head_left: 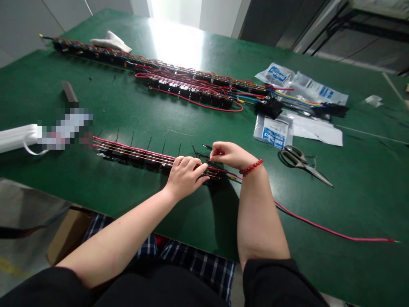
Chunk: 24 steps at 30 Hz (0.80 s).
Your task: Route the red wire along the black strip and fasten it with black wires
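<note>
A long strip of black components with red wires (134, 154) lies on the green table (351, 200), with several black cable ties sticking up from it. My left hand (185, 172) rests on the strip's right end, fingers curled over it and pressing it down. My right hand (228, 154), with a red bead bracelet on the wrist, is pinched on a black cable tie (204, 155) just above that end. A red wire (319, 226) trails from the strip to the right across the table.
Scissors (302, 161) lie right of my hands. Further back lie two more wired strips (191, 87), plastic bags (300, 87) and a labelled packet (273, 130). A white cloth (110, 41) sits far left; a white object (17, 137) at the left edge.
</note>
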Each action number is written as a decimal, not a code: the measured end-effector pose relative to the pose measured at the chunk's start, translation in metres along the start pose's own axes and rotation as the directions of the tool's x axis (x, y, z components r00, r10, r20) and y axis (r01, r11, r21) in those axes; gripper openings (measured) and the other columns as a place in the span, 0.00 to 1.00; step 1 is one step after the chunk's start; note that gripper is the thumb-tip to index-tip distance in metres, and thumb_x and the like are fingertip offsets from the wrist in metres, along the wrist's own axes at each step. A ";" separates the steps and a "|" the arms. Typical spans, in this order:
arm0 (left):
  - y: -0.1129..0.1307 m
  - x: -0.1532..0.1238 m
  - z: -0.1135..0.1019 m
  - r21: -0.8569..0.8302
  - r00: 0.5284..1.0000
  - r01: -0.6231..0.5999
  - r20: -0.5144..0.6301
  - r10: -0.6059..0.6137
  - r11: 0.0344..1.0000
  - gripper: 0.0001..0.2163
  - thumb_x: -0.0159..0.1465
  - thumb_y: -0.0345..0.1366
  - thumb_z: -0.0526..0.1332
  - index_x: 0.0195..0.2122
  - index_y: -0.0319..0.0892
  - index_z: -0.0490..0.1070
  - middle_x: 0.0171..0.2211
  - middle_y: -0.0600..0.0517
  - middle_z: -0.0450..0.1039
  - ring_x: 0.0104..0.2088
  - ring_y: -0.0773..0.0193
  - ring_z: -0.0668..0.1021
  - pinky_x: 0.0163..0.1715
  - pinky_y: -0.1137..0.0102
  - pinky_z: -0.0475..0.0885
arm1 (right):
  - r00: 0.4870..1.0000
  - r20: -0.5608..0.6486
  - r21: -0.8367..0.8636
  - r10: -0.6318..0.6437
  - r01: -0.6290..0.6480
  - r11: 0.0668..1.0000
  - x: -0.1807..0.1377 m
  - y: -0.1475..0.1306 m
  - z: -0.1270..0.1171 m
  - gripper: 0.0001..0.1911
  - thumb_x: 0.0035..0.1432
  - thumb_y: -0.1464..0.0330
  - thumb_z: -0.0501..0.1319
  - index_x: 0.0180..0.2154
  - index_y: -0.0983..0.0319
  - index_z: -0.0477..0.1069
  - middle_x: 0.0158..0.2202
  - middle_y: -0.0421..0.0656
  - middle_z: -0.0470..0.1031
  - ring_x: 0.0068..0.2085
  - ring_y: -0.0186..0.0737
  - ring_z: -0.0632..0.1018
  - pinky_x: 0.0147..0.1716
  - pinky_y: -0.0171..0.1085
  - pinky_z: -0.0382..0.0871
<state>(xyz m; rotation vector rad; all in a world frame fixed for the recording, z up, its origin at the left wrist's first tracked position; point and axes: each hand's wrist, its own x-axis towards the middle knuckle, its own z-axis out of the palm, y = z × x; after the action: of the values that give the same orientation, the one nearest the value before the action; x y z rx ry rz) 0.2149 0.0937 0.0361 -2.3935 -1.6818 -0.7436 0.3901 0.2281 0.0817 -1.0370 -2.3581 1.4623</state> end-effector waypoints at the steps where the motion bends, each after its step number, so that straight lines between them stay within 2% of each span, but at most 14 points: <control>1: 0.000 0.000 0.000 0.003 1.000 -0.001 -0.003 0.001 1.000 0.15 0.65 0.48 0.59 0.48 0.47 0.73 0.42 0.48 0.74 0.44 0.55 0.72 0.47 0.58 0.60 | 0.999 0.017 0.002 0.034 -0.034 0.999 -0.001 0.000 -0.002 0.10 0.48 0.62 0.65 0.27 0.61 0.69 0.26 0.39 0.72 0.30 0.35 0.71 0.29 0.33 0.62; 6: 0.000 0.000 -0.001 0.003 1.000 -0.005 0.014 0.005 1.000 0.15 0.65 0.47 0.58 0.48 0.47 0.73 0.42 0.47 0.74 0.44 0.55 0.71 0.47 0.58 0.61 | 0.968 0.163 0.007 0.188 -0.192 0.981 -0.010 -0.003 -0.013 0.11 0.47 0.62 0.65 0.30 0.62 0.72 0.29 0.40 0.75 0.30 0.35 0.72 0.28 0.32 0.63; 10: 0.000 0.000 -0.001 -0.013 1.000 0.004 0.023 -0.004 1.000 0.14 0.65 0.47 0.59 0.48 0.48 0.73 0.42 0.47 0.73 0.44 0.54 0.71 0.47 0.58 0.61 | 0.927 0.288 0.002 0.241 -0.252 0.968 -0.015 -0.004 -0.017 0.10 0.46 0.64 0.66 0.32 0.63 0.76 0.29 0.41 0.77 0.31 0.36 0.74 0.28 0.32 0.65; 17: 0.000 -0.001 0.000 -0.003 1.000 0.017 0.026 -0.016 1.000 0.15 0.65 0.48 0.59 0.48 0.48 0.73 0.42 0.48 0.73 0.44 0.54 0.71 0.47 0.58 0.62 | 0.919 0.295 -0.024 0.260 -0.265 0.964 -0.016 -0.005 -0.018 0.10 0.45 0.68 0.63 0.32 0.63 0.78 0.29 0.41 0.79 0.31 0.37 0.75 0.28 0.33 0.66; 24: 0.000 -0.001 -0.001 0.012 1.000 0.009 0.015 -0.009 1.000 0.15 0.64 0.48 0.59 0.48 0.48 0.73 0.42 0.48 0.73 0.44 0.55 0.71 0.47 0.59 0.62 | 0.905 0.314 0.008 0.285 -0.303 0.953 -0.017 -0.003 -0.017 0.10 0.44 0.68 0.65 0.33 0.62 0.77 0.28 0.41 0.77 0.28 0.35 0.74 0.26 0.32 0.66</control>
<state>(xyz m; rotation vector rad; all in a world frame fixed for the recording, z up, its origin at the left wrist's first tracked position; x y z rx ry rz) 0.2142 0.0927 0.0364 -2.3907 -1.6994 -0.7168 0.4095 0.2290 0.0966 -1.2780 -2.4240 1.9169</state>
